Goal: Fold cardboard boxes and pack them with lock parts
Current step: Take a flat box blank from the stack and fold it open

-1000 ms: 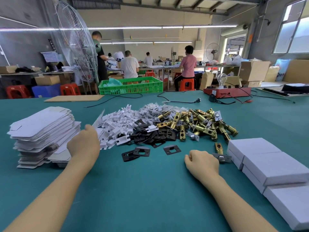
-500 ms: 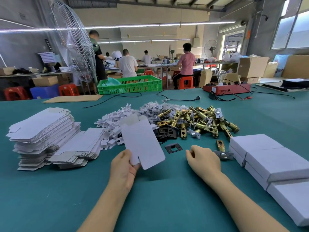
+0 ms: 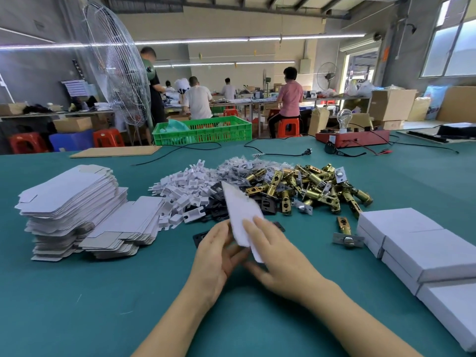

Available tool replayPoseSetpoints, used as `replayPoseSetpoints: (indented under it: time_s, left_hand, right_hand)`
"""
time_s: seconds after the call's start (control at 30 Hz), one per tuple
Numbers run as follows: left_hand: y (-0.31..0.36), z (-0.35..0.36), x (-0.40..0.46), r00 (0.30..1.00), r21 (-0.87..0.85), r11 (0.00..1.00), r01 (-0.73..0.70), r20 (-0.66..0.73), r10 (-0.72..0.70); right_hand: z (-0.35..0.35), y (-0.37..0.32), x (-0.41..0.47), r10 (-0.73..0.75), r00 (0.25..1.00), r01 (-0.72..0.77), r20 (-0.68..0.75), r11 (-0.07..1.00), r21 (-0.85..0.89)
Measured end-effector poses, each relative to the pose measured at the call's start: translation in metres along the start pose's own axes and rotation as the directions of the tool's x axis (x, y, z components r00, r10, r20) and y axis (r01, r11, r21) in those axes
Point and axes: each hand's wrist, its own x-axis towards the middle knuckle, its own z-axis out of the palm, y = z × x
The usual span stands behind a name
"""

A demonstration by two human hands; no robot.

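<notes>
- A stack of flat blanks sat near the tabletop's left edge, still unfolded; most folding remained.
- The left hand and right hand gripped one blank between them, fingers curled round its lower end, above the tabletop's near-centre. It appeared flat, folding barely started.
- Loose parts lay mid-tabletop: white clips, black plates, brass latches. None were packed into this blank.
- Closed boxes lined the right edge, judged finished.
</notes>
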Motion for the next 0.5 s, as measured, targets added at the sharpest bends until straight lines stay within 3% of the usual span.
replayPoseSetpoints:
  time_s: [0.03,0.1,0.17,0.27,0.33,0.43,0.5]
  left_hand:
    - [-0.003,0.002,-0.001,0.999,0.030,1.000,-0.010,0.041,0.008]
    - [-0.010,0.004,-0.003,0.997,0.258,0.964,-0.068,0.047,0.058]
    - [-0.012,0.006,-0.002,0.992,0.371,0.926,-0.069,-0.070,0.102]
    - [-0.015,0.000,0.003,0.978,0.236,0.970,-0.059,-0.180,0.103]
    - [-0.012,-0.005,0.006,0.974,0.089,0.993,-0.076,-0.207,0.093]
    - [-0.008,-0.006,0.009,0.983,-0.157,0.987,-0.045,-0.185,0.016]
    - [-0.008,-0.005,0.009,0.980,-0.102,0.994,-0.039,-0.198,0.018]
  right_hand:
    - [0.001,-0.002,0.001,0.027,0.999,-0.021,-0.047,0.991,0.133]
    - [-0.002,-0.004,0.005,0.187,0.975,-0.116,-0.122,0.891,0.439]
    - [-0.007,-0.008,0.009,0.342,0.937,-0.178,-0.072,0.644,0.744]
    - [-0.012,-0.011,0.010,0.466,0.884,-0.136,0.043,0.169,0.976]
    - [-0.015,-0.010,0.010,0.519,0.847,-0.123,0.114,-0.017,0.992]
    - [-0.016,-0.007,0.010,0.564,0.801,-0.207,0.203,-0.057,0.977]
    - [-0.018,-0.005,0.010,0.639,0.739,-0.289,0.213,0.015,0.957]
